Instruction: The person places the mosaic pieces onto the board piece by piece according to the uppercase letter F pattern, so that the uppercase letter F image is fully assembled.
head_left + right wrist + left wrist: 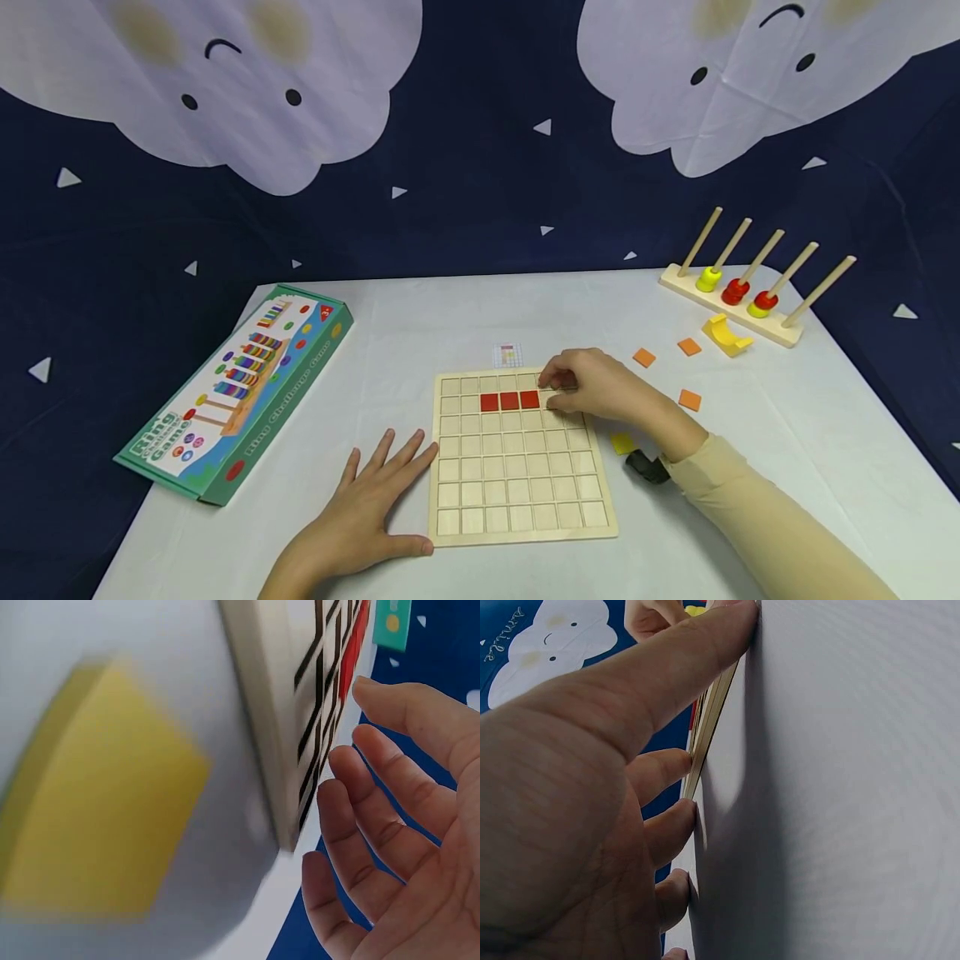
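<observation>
A wooden grid board point(525, 537) lies on the white table, with three red square tiles point(509, 402) side by side in a row near its far edge. My left hand point(360, 517) is spread flat at the board's left side, fingertips and thumb right at its edge point(714, 720). Over the board's far right corner hovers my right hand point(596, 385), its fingers bent loosely, just right of the red tiles. The right wrist view shows thumb and fingers point(390, 832) apart with nothing between them. Close to that hand's wrist lies a yellow tile point(622, 443).
Several orange tiles point(643, 357) lie right of the board. Beyond them are a yellow curved piece point(726, 335) and a peg stand point(731, 308) with yellow and red rings. A small patterned card point(507, 355) sits behind the board. A green game box point(240, 392) is at left.
</observation>
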A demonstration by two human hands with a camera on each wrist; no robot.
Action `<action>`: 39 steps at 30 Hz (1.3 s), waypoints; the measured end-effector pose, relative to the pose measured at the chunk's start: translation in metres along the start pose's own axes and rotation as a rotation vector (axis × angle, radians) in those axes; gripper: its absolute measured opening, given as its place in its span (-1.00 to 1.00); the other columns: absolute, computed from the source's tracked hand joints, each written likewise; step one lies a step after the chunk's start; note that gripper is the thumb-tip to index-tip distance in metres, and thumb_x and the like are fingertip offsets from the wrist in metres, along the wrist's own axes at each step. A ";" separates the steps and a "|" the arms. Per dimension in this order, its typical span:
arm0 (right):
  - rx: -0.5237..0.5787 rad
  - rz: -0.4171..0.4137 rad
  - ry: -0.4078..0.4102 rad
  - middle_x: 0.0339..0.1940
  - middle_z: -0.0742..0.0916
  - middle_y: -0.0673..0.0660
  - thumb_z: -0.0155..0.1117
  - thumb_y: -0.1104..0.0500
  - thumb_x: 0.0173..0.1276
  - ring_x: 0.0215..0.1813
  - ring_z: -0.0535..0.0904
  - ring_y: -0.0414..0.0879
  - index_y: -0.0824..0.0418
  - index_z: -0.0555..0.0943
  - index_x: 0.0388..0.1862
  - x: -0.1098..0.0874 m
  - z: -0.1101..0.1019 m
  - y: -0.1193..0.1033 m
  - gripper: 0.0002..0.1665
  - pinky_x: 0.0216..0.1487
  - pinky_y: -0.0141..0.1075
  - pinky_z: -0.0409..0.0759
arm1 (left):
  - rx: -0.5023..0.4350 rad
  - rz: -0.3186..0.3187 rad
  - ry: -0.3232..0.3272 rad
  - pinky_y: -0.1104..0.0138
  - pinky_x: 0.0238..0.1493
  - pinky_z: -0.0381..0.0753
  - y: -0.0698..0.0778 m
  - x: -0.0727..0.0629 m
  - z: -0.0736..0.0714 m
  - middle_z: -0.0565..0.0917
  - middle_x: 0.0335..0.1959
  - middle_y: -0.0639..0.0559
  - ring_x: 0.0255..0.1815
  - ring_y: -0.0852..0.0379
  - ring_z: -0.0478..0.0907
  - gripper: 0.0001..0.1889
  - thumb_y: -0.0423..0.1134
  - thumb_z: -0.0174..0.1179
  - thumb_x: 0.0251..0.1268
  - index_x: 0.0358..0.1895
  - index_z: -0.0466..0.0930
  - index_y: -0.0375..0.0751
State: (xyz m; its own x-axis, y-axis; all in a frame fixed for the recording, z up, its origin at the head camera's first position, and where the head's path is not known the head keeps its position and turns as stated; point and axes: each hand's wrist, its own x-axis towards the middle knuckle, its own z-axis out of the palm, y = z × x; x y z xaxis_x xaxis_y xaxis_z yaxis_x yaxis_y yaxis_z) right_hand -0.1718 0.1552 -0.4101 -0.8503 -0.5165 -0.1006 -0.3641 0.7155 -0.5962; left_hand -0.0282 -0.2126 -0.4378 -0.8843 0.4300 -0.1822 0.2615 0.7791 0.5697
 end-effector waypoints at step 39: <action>-0.096 0.339 0.255 -0.11 0.81 0.29 0.55 0.09 0.35 -0.07 0.73 0.11 0.39 0.73 0.08 -0.044 -0.052 0.085 -0.54 0.05 0.03 0.69 | 0.003 -0.001 -0.005 -0.57 0.57 -0.33 0.000 0.000 0.000 0.09 0.80 0.15 0.83 -0.33 -0.20 0.19 0.41 0.54 -0.04 0.73 0.16 0.32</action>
State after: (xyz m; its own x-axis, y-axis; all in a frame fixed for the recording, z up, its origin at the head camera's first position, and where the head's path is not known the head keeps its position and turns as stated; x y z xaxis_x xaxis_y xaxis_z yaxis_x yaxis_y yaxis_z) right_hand -0.1854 0.2633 -0.4148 -0.9901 -0.1208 -0.0713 -0.0714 0.8713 -0.4856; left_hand -0.0282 -0.2121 -0.4379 -0.8826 0.4313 -0.1871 0.2614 0.7811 0.5671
